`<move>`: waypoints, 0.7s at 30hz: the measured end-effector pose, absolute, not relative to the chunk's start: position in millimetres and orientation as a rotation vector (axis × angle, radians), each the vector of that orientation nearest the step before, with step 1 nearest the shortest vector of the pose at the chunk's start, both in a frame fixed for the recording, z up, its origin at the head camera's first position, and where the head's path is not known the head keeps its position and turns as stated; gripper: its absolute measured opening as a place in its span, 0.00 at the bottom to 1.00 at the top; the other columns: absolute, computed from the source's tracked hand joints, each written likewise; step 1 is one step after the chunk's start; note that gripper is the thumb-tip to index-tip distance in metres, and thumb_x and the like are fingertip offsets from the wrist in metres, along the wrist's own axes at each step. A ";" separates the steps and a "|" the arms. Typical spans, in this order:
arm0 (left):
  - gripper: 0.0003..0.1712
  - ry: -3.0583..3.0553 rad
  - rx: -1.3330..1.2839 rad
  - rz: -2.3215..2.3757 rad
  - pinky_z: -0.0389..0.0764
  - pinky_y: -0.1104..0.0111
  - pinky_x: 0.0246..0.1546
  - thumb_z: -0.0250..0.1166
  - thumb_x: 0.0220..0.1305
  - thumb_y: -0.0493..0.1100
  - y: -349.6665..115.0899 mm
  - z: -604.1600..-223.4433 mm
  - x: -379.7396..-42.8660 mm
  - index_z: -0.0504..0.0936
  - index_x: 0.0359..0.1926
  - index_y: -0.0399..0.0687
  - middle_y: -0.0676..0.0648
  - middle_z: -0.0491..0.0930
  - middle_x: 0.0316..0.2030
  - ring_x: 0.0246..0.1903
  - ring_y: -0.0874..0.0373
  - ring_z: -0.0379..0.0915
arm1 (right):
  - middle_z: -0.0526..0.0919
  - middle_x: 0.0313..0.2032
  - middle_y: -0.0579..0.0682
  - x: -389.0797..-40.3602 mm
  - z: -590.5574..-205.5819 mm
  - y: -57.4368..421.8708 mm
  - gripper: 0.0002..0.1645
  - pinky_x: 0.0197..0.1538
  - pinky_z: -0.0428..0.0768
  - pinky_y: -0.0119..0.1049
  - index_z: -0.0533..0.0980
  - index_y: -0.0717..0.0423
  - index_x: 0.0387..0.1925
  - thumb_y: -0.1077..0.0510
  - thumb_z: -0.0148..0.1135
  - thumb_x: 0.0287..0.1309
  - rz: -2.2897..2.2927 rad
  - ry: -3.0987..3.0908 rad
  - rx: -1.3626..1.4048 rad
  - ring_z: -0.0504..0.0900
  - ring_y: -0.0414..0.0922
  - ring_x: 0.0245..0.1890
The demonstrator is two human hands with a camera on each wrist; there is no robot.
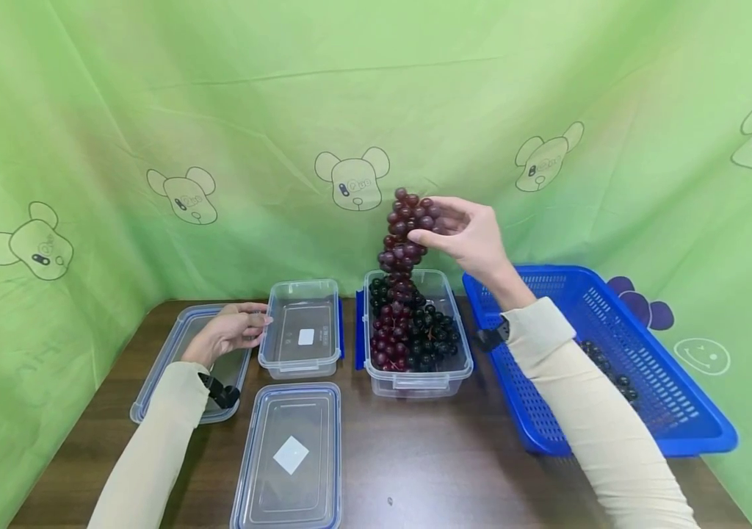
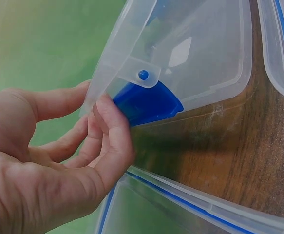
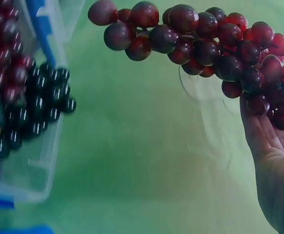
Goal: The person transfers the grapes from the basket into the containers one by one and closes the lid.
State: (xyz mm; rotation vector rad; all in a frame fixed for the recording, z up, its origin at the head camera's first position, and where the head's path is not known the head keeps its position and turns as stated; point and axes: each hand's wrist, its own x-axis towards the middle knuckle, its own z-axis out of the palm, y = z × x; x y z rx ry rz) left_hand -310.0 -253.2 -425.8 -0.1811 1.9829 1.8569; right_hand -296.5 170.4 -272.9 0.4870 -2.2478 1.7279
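Right hand (image 1: 471,239) pinching red grape bunch (image 1: 405,228) in fingers; slack hold could drop it. Left hand (image 1: 236,330) pinching container (image 1: 297,364) by rim; sharp tug might tip it.

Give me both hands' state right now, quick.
Left hand: pinching the left clear, rectangular plastic box by its rim.
Right hand: holding a bunch of dark red, round grapes.

Dark red grapes (image 1: 401,253), black grapes (image 1: 434,342), blue basket (image 1: 711,439), green cartoon-patterned cloth (image 1: 270,125)
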 end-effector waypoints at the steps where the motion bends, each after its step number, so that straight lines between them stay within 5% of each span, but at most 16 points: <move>1: 0.35 1.986 -0.181 1.855 0.84 0.75 0.34 0.61 0.75 0.33 -253.4 -425.6 -310.0 0.61 0.78 0.35 0.55 0.86 0.35 0.31 0.66 0.81 | 0.89 0.55 0.57 -297.9 -273.7 163.8 0.37 0.50 0.89 0.27 0.80 0.59 0.62 0.58 0.84 0.50 1.738 -2.253 0.494 0.90 0.34 0.44; 21: 0.37 1.950 -0.191 1.865 0.84 0.74 0.35 0.60 0.75 0.31 -254.9 -422.5 -305.0 0.58 0.80 0.37 0.55 0.84 0.35 0.30 0.66 0.80 | 0.88 0.56 0.61 -312.9 -315.8 48.3 0.36 0.55 0.90 0.37 0.80 0.60 0.64 0.59 0.82 0.53 1.966 -2.283 0.579 0.89 0.53 0.55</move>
